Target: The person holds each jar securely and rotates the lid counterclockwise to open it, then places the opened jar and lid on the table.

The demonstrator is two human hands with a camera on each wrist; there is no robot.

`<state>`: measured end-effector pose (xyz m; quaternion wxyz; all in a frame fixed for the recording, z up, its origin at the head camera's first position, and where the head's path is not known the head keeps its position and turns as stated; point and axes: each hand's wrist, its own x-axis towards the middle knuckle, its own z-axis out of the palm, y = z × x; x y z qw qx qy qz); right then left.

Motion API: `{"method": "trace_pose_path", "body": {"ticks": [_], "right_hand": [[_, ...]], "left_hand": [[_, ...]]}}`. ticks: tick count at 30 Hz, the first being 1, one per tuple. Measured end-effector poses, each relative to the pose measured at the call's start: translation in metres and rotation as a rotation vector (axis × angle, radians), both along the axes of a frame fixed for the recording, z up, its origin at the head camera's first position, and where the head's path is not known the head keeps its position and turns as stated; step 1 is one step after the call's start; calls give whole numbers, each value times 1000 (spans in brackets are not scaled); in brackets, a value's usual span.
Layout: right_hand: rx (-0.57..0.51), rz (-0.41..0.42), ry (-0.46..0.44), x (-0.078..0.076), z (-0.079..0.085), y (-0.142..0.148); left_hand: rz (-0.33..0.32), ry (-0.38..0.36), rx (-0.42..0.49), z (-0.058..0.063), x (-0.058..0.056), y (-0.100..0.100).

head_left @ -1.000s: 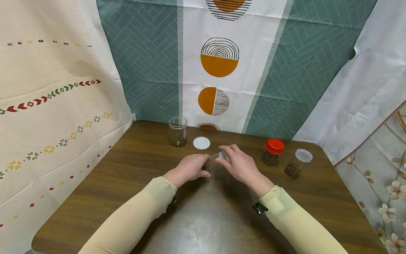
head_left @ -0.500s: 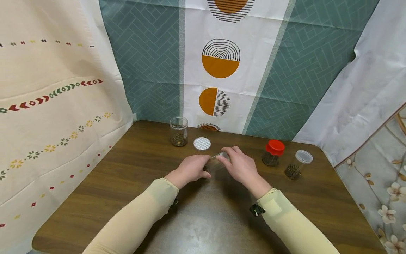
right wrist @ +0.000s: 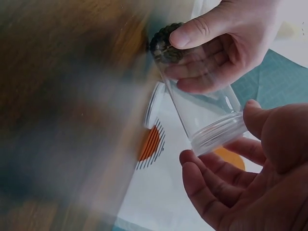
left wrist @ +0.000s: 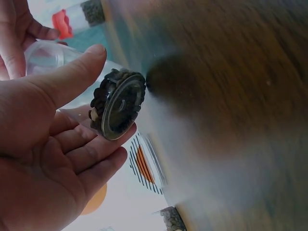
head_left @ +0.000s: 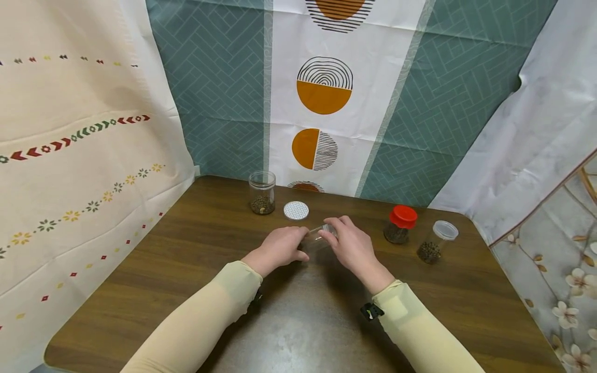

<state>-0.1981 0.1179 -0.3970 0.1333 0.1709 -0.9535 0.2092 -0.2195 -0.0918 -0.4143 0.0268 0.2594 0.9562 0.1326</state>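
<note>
A clear jar (head_left: pixel 318 237) is tilted above the table between both hands, with dark pellet-like grains (right wrist: pixel 166 44) gathered at its base. My left hand (head_left: pixel 281 246) grips the jar near that base, thumb on one side and fingers on the other, as the left wrist view shows. At the other end, the thumb and fingers of my right hand (head_left: pixel 352 247) pinch the clear ridged lid (right wrist: pixel 219 134). Whether the lid is loose or tight I cannot tell. Beyond the hands, a white round lid (head_left: pixel 296 210) lies flat on the table.
An uncovered clear jar (head_left: pixel 262 194) with grains stands at the back left. To the right are a red-covered jar (head_left: pixel 401 223) and a clear-lidded jar (head_left: pixel 437 241), both holding dark grains. Patterned cloths (head_left: pixel 224 103) hang behind the brown wooden table (head_left: pixel 196 233).
My right hand and wrist have turned slightly, the wristband shifting left, while its fingers stay at the jar's lid. My left hand keeps its hold in nearly the same place.
</note>
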Motion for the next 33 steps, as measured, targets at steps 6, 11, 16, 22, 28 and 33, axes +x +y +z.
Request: {"method": "trace_pose_path", "body": {"ticks": [6, 11, 16, 22, 28, 33], "right_hand": [[-44, 61, 28, 0, -2, 0], [-86, 129, 22, -1, -1, 2], [-122, 170, -2, -2, 0, 5], [-130, 212, -15, -3, 1, 7], [-122, 233, -18, -2, 3, 7], [-122, 238, -15, -1, 4, 7]], "left_hand": [[3, 3, 9, -1, -2, -4], [0, -6, 32, -3, -2, -6], [-7, -13, 43, -3, -3, -6], [-4, -21, 47, 0, -1, -7], [-9, -14, 64, -2, -2, -9], [-10, -5, 65, -1, -1, -9]]}}
